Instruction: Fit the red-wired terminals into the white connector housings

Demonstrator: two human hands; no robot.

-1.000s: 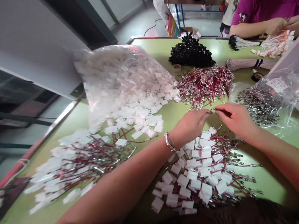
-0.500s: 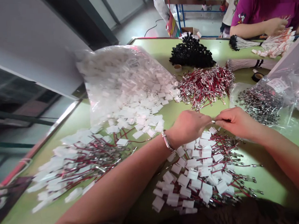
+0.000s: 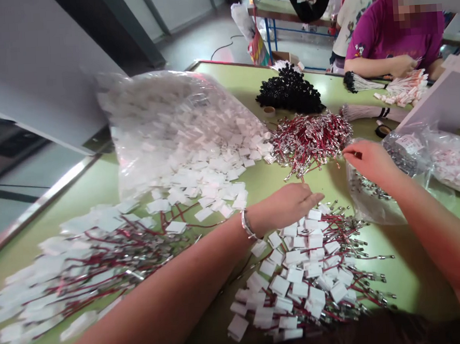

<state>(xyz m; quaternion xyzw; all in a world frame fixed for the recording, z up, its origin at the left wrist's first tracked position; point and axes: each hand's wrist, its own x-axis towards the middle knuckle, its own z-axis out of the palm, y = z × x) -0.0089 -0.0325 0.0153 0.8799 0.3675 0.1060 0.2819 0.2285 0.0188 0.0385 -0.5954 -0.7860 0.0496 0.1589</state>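
My left hand (image 3: 284, 206) hovers palm down at the top of a heap of white-tabbed red wires (image 3: 298, 274), fingers pressed together. A short red wire end shows just above its knuckles; whether it is held I cannot tell. My right hand (image 3: 369, 159) is at the right edge of a pile of short red wires with silver metal ends (image 3: 311, 138). Its thumb and forefinger are pinched, and anything between them is too small to make out. Beneath that hand lies a clear bag of small metal parts (image 3: 400, 154).
A large clear bag (image 3: 164, 113) spills white tabs to the left. More tabbed red wires (image 3: 114, 262) lie at front left. Behind are a black heap (image 3: 291, 90), a tape roll (image 3: 383, 129) and wire bundles (image 3: 370, 111). Across the table a person in purple (image 3: 381, 41) handles wires.
My hands, together over the tabbed heap before, have come apart. The right moved up to the red wire pile, and the left stays over the heap. The view has shifted slightly.
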